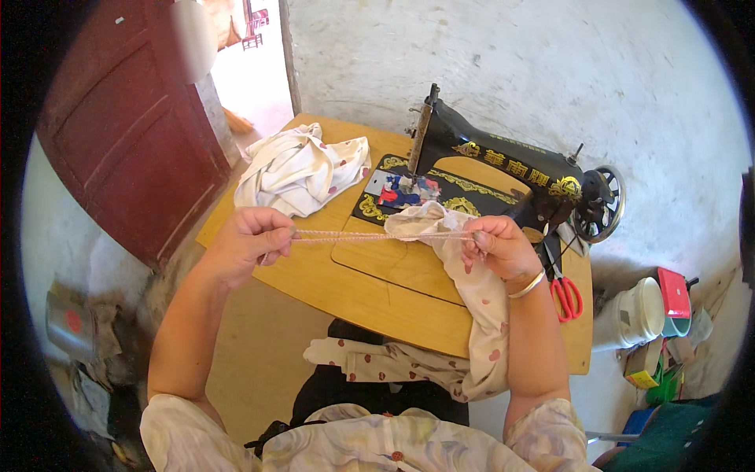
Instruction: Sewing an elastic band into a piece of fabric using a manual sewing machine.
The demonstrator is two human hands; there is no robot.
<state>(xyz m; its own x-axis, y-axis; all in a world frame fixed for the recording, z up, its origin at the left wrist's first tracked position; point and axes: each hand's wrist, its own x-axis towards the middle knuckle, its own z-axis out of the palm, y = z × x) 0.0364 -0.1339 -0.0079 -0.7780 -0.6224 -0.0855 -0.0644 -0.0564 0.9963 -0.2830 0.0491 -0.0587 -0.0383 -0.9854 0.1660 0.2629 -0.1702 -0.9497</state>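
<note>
A thin pale band [338, 235] is stretched taut above a yellow wooden table [377, 291], one end pinched between thumb and curled fingers of the left hand [253, 245], the other between thumb and fingertips of the right hand [497, 248], while a spotted cloth [481, 303] near its right half trails over the table's front edge. Behind, the tabletop carries a black sewing machine [503, 161], a crumpled pale garment [303, 173] and, at the right, red-handled scissors [578, 296]. Farther out are a scuffed whitish wall [487, 55], a dark red door [134, 134] beside a bright doorway [255, 82], and a white bucket [620, 321] right of the table
</note>
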